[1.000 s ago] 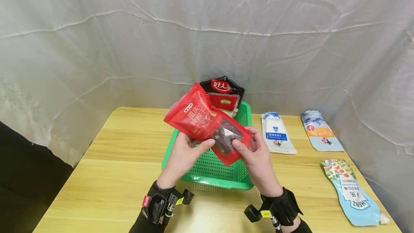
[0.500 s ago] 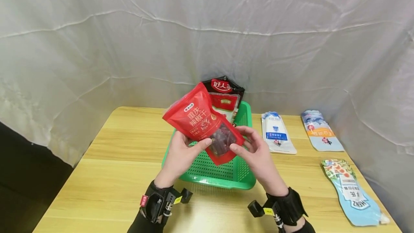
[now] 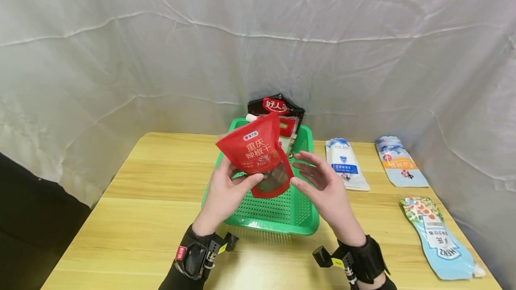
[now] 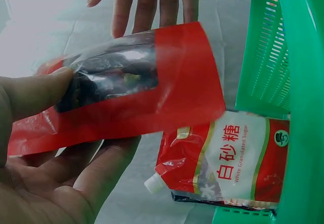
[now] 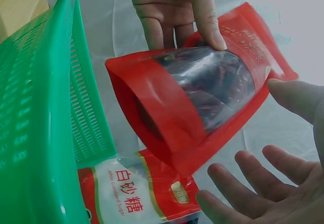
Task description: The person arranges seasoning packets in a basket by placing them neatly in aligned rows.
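Left hand (image 3: 225, 191) pinches one red pouch (image 3: 258, 153) | right hand (image 3: 322, 187) open beside

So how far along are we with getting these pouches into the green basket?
Done: a white sugar pouch and a dark pouch already sit at the far end of the green basket. In hand: the left hand holds the red chili pouch above the basket; the right hand is open beside it. Left: three pouches lie on the table to the right.
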Demonstrator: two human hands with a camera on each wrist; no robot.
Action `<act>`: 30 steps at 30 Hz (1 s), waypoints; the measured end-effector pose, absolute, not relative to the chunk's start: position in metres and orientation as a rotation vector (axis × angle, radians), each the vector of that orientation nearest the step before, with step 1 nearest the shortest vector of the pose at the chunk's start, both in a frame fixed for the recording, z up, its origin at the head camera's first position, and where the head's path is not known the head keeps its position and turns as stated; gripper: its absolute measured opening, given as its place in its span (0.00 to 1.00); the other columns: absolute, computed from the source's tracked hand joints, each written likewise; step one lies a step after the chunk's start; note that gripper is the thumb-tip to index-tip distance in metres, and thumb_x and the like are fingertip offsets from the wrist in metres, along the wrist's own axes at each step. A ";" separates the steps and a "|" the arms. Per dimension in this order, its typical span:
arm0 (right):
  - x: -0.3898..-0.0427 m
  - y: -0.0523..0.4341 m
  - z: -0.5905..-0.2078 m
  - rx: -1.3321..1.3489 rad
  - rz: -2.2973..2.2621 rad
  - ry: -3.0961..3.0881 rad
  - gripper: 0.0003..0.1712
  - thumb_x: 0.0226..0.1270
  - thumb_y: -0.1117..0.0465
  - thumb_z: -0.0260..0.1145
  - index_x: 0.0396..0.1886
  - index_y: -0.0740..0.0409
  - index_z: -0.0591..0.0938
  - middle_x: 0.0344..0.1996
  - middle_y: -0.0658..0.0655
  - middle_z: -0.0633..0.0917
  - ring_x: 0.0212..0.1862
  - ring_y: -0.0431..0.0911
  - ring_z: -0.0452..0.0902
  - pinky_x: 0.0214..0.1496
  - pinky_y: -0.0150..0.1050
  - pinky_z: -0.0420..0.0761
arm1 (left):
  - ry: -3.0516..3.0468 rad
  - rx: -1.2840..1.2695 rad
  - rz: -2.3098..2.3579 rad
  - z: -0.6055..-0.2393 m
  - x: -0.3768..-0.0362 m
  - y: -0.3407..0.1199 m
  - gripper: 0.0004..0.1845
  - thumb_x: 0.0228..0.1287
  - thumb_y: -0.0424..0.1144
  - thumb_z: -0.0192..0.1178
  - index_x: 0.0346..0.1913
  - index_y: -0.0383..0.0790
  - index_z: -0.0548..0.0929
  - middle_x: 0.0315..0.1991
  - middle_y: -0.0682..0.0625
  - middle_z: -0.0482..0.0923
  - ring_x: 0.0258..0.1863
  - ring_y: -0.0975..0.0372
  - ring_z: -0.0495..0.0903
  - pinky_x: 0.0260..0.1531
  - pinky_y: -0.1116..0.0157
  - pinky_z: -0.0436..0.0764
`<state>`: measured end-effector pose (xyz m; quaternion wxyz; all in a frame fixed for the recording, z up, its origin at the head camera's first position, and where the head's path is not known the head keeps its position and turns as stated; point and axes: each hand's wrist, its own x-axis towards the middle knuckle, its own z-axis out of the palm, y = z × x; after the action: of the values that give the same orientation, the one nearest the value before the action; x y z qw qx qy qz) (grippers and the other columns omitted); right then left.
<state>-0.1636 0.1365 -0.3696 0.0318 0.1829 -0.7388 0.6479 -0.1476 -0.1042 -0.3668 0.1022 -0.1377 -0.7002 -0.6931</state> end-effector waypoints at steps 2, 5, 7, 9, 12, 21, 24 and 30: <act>-0.163 0.136 -0.370 0.575 1.997 -2.274 0.36 0.69 0.70 0.71 0.75 0.57 0.71 0.69 0.61 0.76 0.67 0.52 0.76 0.66 0.40 0.78 | -2.104 -0.425 -2.015 -0.367 -0.147 -0.104 0.36 0.64 0.28 0.72 0.72 0.42 0.69 0.64 0.44 0.77 0.59 0.49 0.82 0.51 0.57 0.87; -0.163 0.136 -0.370 0.587 2.014 -2.270 0.37 0.70 0.69 0.71 0.76 0.57 0.70 0.70 0.61 0.75 0.67 0.50 0.77 0.63 0.39 0.81 | -2.188 -0.479 -1.939 -0.367 -0.147 -0.104 0.34 0.64 0.31 0.73 0.71 0.45 0.72 0.63 0.47 0.79 0.60 0.52 0.82 0.53 0.57 0.86; -0.163 0.135 -0.370 0.589 2.016 -2.272 0.38 0.70 0.69 0.71 0.76 0.57 0.69 0.70 0.60 0.75 0.65 0.48 0.78 0.60 0.38 0.82 | -2.252 -0.513 -1.873 -0.367 -0.147 -0.104 0.33 0.64 0.32 0.73 0.71 0.46 0.73 0.63 0.49 0.80 0.60 0.54 0.81 0.54 0.56 0.85; -0.162 0.134 -0.371 0.575 2.013 -2.281 0.38 0.69 0.69 0.71 0.76 0.58 0.69 0.68 0.59 0.76 0.63 0.46 0.79 0.58 0.37 0.84 | -2.301 -0.547 -1.829 -0.368 -0.147 -0.104 0.33 0.63 0.32 0.73 0.70 0.46 0.74 0.63 0.51 0.81 0.60 0.55 0.81 0.56 0.56 0.85; -0.162 0.132 -0.371 0.552 2.019 -2.300 0.37 0.69 0.69 0.71 0.75 0.60 0.70 0.66 0.59 0.77 0.60 0.49 0.80 0.55 0.38 0.86 | -2.350 -0.586 -1.793 -0.369 -0.147 -0.103 0.30 0.63 0.32 0.74 0.68 0.46 0.76 0.61 0.52 0.82 0.59 0.56 0.82 0.56 0.55 0.85; -0.163 0.133 -0.371 0.474 2.005 -2.404 0.29 0.71 0.63 0.72 0.69 0.60 0.77 0.59 0.62 0.82 0.55 0.57 0.82 0.50 0.42 0.88 | -2.434 -0.602 -1.741 -0.372 -0.147 -0.104 0.30 0.64 0.35 0.73 0.68 0.44 0.76 0.58 0.50 0.83 0.55 0.56 0.84 0.55 0.55 0.85; -0.163 0.134 -0.370 0.464 2.081 -2.387 0.30 0.72 0.63 0.71 0.71 0.60 0.75 0.60 0.63 0.81 0.54 0.54 0.84 0.48 0.47 0.89 | -2.456 -0.577 -1.732 -0.372 -0.147 -0.104 0.30 0.65 0.37 0.73 0.69 0.43 0.75 0.57 0.50 0.84 0.55 0.57 0.84 0.54 0.54 0.86; -0.165 0.136 -0.368 0.428 2.125 -2.297 0.33 0.71 0.66 0.70 0.73 0.61 0.70 0.61 0.61 0.80 0.54 0.46 0.85 0.50 0.44 0.88 | -2.493 -0.558 -1.666 -0.371 -0.147 -0.104 0.30 0.67 0.36 0.71 0.70 0.44 0.75 0.58 0.50 0.84 0.53 0.57 0.82 0.51 0.53 0.85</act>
<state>-0.1650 0.1361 -0.3678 -0.0083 0.1356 -0.7272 0.6729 -0.1467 -0.1039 -0.3714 0.0461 -0.1828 -0.8166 -0.5456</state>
